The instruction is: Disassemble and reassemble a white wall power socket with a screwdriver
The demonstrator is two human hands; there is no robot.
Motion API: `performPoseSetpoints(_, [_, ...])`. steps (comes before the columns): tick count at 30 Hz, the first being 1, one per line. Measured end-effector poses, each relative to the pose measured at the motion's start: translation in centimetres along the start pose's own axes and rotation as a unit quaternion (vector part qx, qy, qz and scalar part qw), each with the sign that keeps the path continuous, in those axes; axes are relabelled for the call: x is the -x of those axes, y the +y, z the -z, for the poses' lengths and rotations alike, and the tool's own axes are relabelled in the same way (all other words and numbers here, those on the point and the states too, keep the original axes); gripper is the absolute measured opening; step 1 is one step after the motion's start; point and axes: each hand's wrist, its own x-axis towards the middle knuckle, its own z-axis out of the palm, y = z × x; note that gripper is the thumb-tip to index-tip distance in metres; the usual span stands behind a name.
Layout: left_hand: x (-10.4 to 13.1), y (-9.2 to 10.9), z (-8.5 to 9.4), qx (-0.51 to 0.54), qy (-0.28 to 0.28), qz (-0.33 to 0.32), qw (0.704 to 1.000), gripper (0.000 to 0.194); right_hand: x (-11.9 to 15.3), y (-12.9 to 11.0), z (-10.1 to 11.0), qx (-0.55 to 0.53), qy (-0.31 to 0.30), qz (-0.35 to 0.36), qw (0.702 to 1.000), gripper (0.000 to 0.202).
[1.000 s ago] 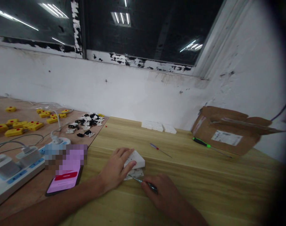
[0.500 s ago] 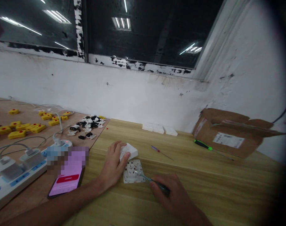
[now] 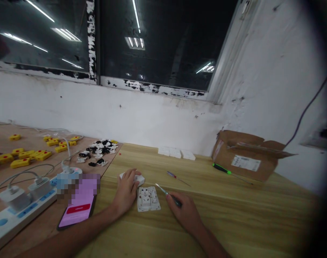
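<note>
My left hand (image 3: 127,190) rests over a white plastic cover (image 3: 138,179), its fingers curled over the top. Just in front of the cover, a square white socket plate (image 3: 148,199) lies on the wooden table with its slots and inner parts showing. My right hand (image 3: 185,211) is wrapped round a screwdriver (image 3: 176,201) with a dark handle. The screwdriver's tip points up and left, just right of the plate's upper corner and apart from it.
A phone (image 3: 77,209) and a power strip (image 3: 26,211) lie at the left. Behind them are yellow boxes (image 3: 42,154) and small black and white parts (image 3: 103,147). Farther back sit white blocks (image 3: 174,153), a thin screwdriver (image 3: 176,177), a green-black screwdriver (image 3: 222,168) and a cardboard box (image 3: 244,154).
The screwdriver tip has come off the socket plate and swung upward. My left hand has lowered the white cover onto the table. The camera view has tilted up a little.
</note>
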Motion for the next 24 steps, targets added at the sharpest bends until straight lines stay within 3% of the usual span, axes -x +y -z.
performPoseSetpoints(5, [0.3, 0.7, 0.5, -0.012, -0.019, 0.009, 1.000, 0.036, -0.4, 0.2, 0.1, -0.006, 0.015, -0.001, 1.000, 0.043])
performPoseSetpoints(11, [0.8, 1.6, 1.0, -0.021, -0.033, 0.017, 0.999, 0.032, -0.3, 0.1, 0.3, -0.017, 0.011, 0.005, 1.000, 0.044])
performPoseSetpoints(14, [0.9, 2.6, 2.6, -0.018, -0.049, -0.003, 0.999, 0.038, -0.1, 0.1, 0.3, -0.022, 0.014, 0.007, 1.000, 0.045])
performPoseSetpoints(17, [-0.2, 4.1, 7.1, 0.003, -0.064, -0.044, 0.997, 0.050, 0.0, -0.1, 0.4, -0.030, 0.017, 0.010, 0.999, 0.043])
performPoseSetpoints(21, [-3.6, 7.5, 17.2, 0.144, 0.050, -0.074, 0.986, 0.056, -0.1, -0.1, 0.3, -0.037, 0.005, 0.016, 0.999, 0.042])
performPoseSetpoints(24, [-5.9, 9.6, 24.2, 0.242, 0.166, -0.104, 0.950, 0.060, -0.2, 0.2, 0.3, -0.032, -0.009, 0.013, 0.999, 0.043])
